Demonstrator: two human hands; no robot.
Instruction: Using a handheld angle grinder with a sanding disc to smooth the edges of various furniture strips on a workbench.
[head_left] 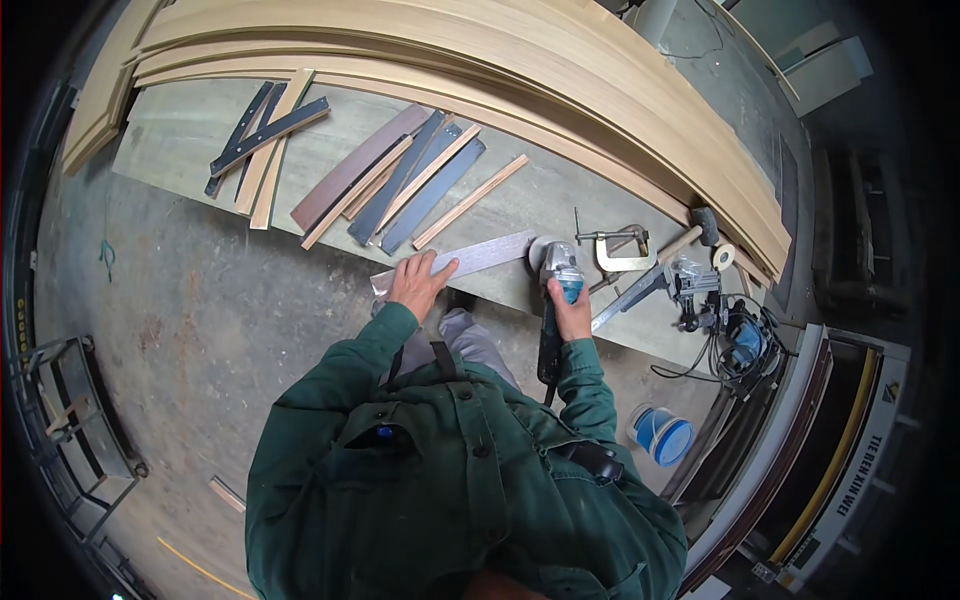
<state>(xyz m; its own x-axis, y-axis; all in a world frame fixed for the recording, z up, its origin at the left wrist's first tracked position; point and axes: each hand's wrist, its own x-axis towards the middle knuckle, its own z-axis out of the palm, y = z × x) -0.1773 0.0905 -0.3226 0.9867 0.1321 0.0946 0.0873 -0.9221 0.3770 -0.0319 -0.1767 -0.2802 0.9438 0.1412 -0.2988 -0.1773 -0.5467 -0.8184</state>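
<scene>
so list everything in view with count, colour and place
table: one, grey, upper middle
wooden boards: several, tan, table's far side
loose strips: many, dark and tan, table's left and middle
pale strip: one, mauve, table's near edge
angle grinder: one, teal and black, pale strip's right end
clamp: one, metallic, right of angle grinder
mallet: one, dark-headed, right of clamp
roll: one, cream, beside mallet
corded tool: one, blue, table's right end
bucket: one, white and blue, floor right
cord: one, green, floor left
rack: one, grey, left edge
left hand: one, green-sleeved, on pale strip
right hand: one, green-sleeved, around angle grinder
</scene>
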